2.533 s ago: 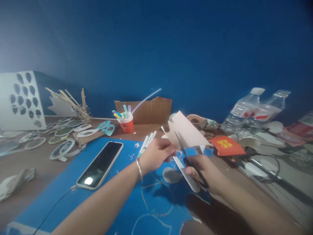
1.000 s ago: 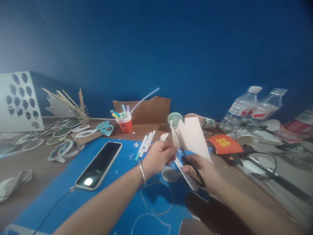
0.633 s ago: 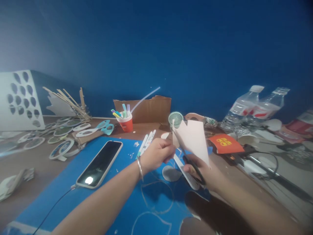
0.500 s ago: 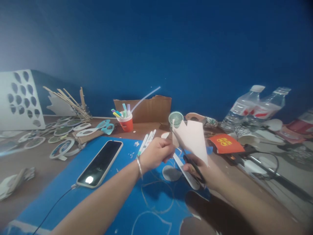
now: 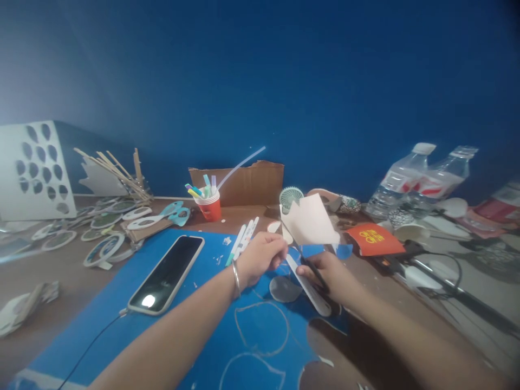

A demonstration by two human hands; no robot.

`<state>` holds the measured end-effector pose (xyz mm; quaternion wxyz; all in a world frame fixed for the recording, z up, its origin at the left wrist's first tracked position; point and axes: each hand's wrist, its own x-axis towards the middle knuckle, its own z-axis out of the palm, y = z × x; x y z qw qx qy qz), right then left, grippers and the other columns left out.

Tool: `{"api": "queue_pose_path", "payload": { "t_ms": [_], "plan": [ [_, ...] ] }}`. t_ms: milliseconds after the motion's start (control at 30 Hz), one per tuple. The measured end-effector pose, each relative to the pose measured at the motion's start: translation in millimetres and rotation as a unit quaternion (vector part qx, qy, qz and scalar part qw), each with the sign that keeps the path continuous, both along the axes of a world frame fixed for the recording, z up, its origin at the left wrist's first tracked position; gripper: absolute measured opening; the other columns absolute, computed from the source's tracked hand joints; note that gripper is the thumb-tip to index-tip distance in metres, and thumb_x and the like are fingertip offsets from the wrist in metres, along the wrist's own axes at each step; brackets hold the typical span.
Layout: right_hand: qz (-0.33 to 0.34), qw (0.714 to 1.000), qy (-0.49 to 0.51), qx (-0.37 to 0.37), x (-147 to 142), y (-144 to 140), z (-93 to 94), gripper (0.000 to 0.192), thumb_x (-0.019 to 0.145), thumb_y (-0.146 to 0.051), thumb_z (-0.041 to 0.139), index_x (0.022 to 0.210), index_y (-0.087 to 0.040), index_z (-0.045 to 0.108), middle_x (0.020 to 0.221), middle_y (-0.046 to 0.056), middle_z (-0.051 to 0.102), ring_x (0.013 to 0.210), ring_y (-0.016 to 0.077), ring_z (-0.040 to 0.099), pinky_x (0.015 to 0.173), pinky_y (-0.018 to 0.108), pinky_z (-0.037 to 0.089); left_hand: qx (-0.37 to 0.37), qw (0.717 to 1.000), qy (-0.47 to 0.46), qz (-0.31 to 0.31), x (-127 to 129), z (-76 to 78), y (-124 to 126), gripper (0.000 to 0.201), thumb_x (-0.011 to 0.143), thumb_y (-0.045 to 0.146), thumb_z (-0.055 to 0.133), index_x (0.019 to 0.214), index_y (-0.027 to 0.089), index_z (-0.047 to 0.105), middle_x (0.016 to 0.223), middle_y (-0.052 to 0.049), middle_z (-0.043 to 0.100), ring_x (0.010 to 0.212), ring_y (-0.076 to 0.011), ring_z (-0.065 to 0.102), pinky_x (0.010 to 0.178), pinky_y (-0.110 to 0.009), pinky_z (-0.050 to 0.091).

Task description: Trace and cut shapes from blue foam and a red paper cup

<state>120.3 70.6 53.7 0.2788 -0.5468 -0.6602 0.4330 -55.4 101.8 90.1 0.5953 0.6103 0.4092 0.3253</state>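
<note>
Just above the blue sheet, a pale paper piece stands tilted between the two hands. At its seven o'clock, the left hand has its fingers curled together, pinching the lower left edge of the paper. At the paper's six o'clock, the right hand is wrapped snugly around the black handles of one pair of scissors, whose blades point up into the paper's lower edge; how far they gape cannot be told. A long white strip lies under the hands. At nine o'clock one phone lies face up. At eleven o'clock one red cup holds markers. At three o'clock an orange card bears yellow writing, too blurred to read. At two o'clock two water bottles with red-and-white labels lean together.
</note>
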Motion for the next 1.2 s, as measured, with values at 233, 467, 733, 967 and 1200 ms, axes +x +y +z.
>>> {"api": "queue_pose_path", "payload": {
  "t_ms": [233, 467, 733, 967, 1200],
  "plan": [
    [-0.045, 0.981, 0.172, -0.071, -4, 1, -6.6, 0.035, 0.063, -0.046, 0.068, 0.058, -0.019, 0.047, 0.043, -0.006, 0.039, 0.042, 0.0075, 0.031, 0.039, 0.021, 0.020, -0.020, 1.000, 0.005, 0.016, -1, -8.9, 5, 0.023, 0.071, 0.028, 0.044, 0.051, 0.016, 0.046, 0.036, 0.007, 0.036, 0.034, -0.0046, 0.031, 0.036, -0.017, 0.017],
    [-0.033, 0.862, 0.430, -0.266, 7, 8, 4.0, 0.050, 0.072, -0.065, 0.045, 0.062, -0.016, 0.047, 0.054, -0.005, 0.039, 0.036, 0.0012, 0.017, 0.032, 0.015, 0.011, 0.012, 0.999, 0.032, -0.006, -3, -12.7, 8, 0.021, 0.069, 0.024, 0.042, 0.050, 0.016, 0.046, 0.039, 0.006, 0.038, 0.037, -0.0053, 0.034, 0.039, -0.018, 0.020],
    [-0.114, 0.936, 0.328, -0.064, -12, -2, 8.5, 0.026, 0.067, -0.038, 0.066, 0.066, -0.014, 0.056, 0.050, -0.004, 0.046, 0.044, 0.0055, 0.034, 0.041, 0.019, 0.022, 0.036, 0.994, 0.082, -0.066, -1, -8.0, 2, 0.021, 0.068, 0.021, 0.042, 0.048, 0.016, 0.045, 0.039, 0.005, 0.040, 0.038, -0.0064, 0.036, 0.040, -0.019, 0.024],
    [-0.142, 0.945, 0.294, -0.011, -16, -8, 12.0, 0.016, 0.064, -0.024, 0.067, 0.057, -0.014, 0.056, 0.046, -0.006, 0.046, 0.046, 0.0068, 0.035, 0.046, 0.022, 0.024, 0.051, 0.991, 0.076, -0.098, 3, -3.9, -5, 0.028, 0.078, 0.028, 0.037, 0.053, 0.016, 0.046, 0.048, 0.003, 0.043, 0.044, -0.0081, 0.038, 0.043, -0.020, 0.027],
    [-0.159, 0.946, 0.283, -0.006, -17, -10, 10.8, 0.017, 0.065, -0.023, 0.064, 0.053, -0.013, 0.055, 0.044, -0.005, 0.045, 0.045, 0.0072, 0.033, 0.045, 0.023, 0.021, 0.123, 0.988, 0.084, -0.046, 4, -2.0, -6, 0.020, 0.077, 0.031, 0.049, 0.064, 0.016, 0.050, 0.057, 0.004, 0.046, 0.054, -0.0089, 0.040, 0.051, -0.021, 0.030]
  ]
}}
